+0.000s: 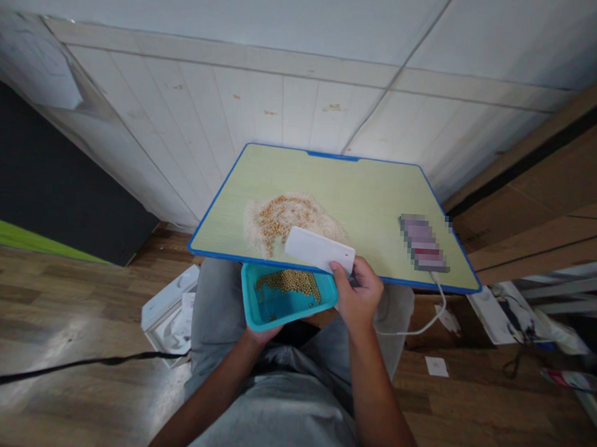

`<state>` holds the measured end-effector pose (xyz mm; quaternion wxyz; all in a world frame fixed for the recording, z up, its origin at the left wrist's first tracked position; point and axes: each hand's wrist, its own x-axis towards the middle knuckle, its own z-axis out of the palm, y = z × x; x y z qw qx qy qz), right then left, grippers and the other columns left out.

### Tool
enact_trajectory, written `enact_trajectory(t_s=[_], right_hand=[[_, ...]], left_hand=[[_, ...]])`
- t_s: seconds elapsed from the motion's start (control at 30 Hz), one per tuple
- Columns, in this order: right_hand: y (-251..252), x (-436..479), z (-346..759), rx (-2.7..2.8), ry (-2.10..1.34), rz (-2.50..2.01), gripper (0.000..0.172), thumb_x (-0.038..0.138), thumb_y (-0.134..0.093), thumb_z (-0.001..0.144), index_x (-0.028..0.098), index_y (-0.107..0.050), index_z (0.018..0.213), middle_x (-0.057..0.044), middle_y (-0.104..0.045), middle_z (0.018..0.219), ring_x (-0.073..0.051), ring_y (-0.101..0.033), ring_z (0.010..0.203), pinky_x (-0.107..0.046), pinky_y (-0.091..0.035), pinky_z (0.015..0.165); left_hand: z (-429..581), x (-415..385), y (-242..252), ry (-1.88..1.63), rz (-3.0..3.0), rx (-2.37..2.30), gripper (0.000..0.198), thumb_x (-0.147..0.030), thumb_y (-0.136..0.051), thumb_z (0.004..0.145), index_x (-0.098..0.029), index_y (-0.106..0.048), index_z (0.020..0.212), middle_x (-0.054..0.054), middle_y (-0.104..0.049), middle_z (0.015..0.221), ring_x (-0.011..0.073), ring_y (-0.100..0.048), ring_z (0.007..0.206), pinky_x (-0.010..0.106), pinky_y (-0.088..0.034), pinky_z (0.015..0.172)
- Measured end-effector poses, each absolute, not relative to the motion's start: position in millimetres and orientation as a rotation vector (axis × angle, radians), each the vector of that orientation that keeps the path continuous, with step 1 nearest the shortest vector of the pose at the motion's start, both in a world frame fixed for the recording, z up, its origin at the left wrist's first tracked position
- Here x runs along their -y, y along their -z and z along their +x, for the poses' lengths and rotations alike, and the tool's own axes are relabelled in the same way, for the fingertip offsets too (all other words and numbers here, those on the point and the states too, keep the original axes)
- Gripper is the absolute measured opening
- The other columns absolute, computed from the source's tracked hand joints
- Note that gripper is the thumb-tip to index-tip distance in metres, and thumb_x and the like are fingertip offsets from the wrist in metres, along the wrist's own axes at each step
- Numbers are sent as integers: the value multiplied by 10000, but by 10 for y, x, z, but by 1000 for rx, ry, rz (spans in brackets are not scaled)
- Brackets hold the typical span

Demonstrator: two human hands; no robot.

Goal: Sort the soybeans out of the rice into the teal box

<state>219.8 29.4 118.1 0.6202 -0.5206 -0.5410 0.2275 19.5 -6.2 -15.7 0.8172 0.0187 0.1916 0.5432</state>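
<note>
My right hand is closed on a white flat scraper card, which lies over the near edge of a small blue-rimmed table. On that table sits a heap of rice mixed with yellow beans. My left hand holds a teal tray from underneath, just below the table's near edge. Yellow beans lie in the tray's far part. Only the fingertips of my left hand show under the tray.
A pixelated phone with a white cable lies on the table's right side. A white box and a black cable rest on the wooden floor at left. Cardboard boxes stand at right, a white wall behind.
</note>
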Motion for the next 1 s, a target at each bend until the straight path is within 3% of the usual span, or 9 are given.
enact_trajectory(t_s=[0.2,0.27,0.4,0.73,1.0], right_hand=[[-1133,-361,2296,1095,-454,-1228,206,385,-785,926,184,-789,971,-32,-799,829,-206,-714,762,-301,-564,729],[-1129,-382,2338,1089,-432,-1240,209,390,-782,934,186,-784,982,-34,-795,838,-211,-718,779,-312,-570,760],[-1134,-418,2377,1121,-409,-1268,207,396,-773,950,191,-778,977,-25,-781,835,-212,-715,789,-316,-573,790],[-1125,-501,2341,1200,-355,-1324,207,396,-733,965,195,-772,993,-21,-761,824,-216,-708,783,-328,-587,804],[-1117,-506,2306,1193,-387,-1296,211,403,-728,972,195,-758,965,-11,-732,804,-209,-698,790,-319,-586,812]], left_hand=[[225,62,84,-1131,47,-379,806,-732,-207,1078,-253,-662,1540,69,-556,1714,371,-270,1708,750,-163,1349],[238,63,41,-1127,51,-361,811,-734,-181,1076,-279,-631,1575,49,-542,1724,353,-242,1718,738,-137,1358],[278,70,-63,-1170,62,-319,739,-670,-177,1101,-331,-608,1596,-28,-498,1749,258,-216,1728,602,-123,1402],[264,77,-27,-1163,55,-321,731,-660,-207,1100,-308,-631,1579,-1,-532,1725,289,-263,1715,630,-136,1395],[256,90,-3,-1157,27,-346,725,-625,-213,1105,-279,-557,1641,22,-523,1734,301,-278,1710,650,-168,1388]])
